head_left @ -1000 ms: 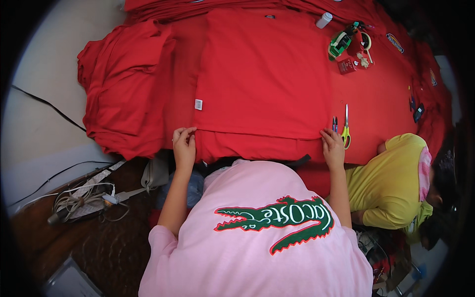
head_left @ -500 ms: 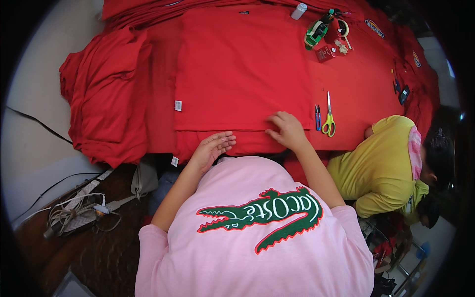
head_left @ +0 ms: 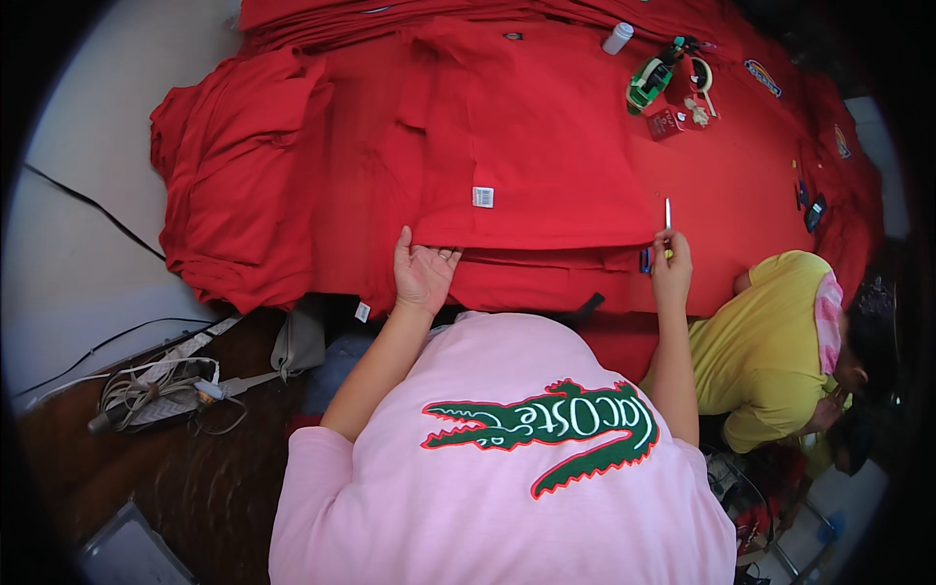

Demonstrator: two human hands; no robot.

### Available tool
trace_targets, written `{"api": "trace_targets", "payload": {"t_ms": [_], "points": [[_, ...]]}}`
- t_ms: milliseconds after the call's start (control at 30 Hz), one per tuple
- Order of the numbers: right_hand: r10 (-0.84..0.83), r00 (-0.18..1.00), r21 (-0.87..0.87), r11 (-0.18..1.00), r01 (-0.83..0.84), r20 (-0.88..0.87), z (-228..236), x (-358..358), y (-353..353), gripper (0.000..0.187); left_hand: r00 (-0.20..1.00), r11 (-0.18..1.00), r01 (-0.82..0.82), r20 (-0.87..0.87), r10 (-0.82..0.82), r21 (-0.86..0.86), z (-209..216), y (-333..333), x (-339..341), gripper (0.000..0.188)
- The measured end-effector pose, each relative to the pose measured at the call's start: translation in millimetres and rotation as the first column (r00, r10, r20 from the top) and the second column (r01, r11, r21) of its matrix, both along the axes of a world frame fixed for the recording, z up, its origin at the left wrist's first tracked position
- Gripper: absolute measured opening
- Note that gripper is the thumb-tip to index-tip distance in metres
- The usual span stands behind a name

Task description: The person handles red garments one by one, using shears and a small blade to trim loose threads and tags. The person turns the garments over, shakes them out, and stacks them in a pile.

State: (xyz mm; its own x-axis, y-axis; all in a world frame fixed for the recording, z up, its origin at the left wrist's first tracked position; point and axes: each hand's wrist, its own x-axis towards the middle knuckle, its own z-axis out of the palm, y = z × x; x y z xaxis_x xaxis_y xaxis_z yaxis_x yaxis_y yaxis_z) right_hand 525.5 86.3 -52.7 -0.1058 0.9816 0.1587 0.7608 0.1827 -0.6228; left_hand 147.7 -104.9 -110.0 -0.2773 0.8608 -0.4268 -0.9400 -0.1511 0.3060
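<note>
A red shirt (head_left: 551, 146) lies on a stack of red cloth in front of me. Its left part is folded inward, and a small white label (head_left: 483, 197) shows on it. At the left end of the hem, my left hand (head_left: 425, 273) is palm up, its fingertips tucked under the cloth and its thumb outside. My right hand (head_left: 671, 273) pinches the hem's right corner. Partly hidden behind that hand are the scissors (head_left: 668, 213), with one blade showing. Below the raised hem lies another red garment (head_left: 546, 278), with a white tag (head_left: 362, 312) near the table edge.
A pile of red garments (head_left: 239, 185) sits at the left. Farther back are a white bottle (head_left: 618, 38), a green tape dispenser (head_left: 647, 86) and a small red box (head_left: 667, 123). A person in yellow (head_left: 770, 351) bends over at the right. Cables (head_left: 146, 400) lie lower left.
The shirt's left side has been turned inward, bringing its label toward the middle. My right hand has moved right to the hem's corner, beside the scissors. My left hand has moved up to the hem.
</note>
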Motion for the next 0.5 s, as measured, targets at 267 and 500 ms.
{"api": "trace_targets", "payload": {"t_ms": [267, 500], "points": [[-0.174, 0.819, -0.104, 0.956, 0.273, 0.546, -44.9, 79.2, -12.0, 0.027, 0.991, 0.981, -0.130, 0.007, 0.133, -0.142, -39.1, -16.3, 9.4, 0.052], [-0.197, 0.772, -0.046, 0.959, 0.281, 0.604, -37.5, 55.4, 0.2, 0.032, 0.895, 0.933, -0.258, -0.426, 0.133, -0.251, -20.5, -14.3, 45.7, 0.020]]}}
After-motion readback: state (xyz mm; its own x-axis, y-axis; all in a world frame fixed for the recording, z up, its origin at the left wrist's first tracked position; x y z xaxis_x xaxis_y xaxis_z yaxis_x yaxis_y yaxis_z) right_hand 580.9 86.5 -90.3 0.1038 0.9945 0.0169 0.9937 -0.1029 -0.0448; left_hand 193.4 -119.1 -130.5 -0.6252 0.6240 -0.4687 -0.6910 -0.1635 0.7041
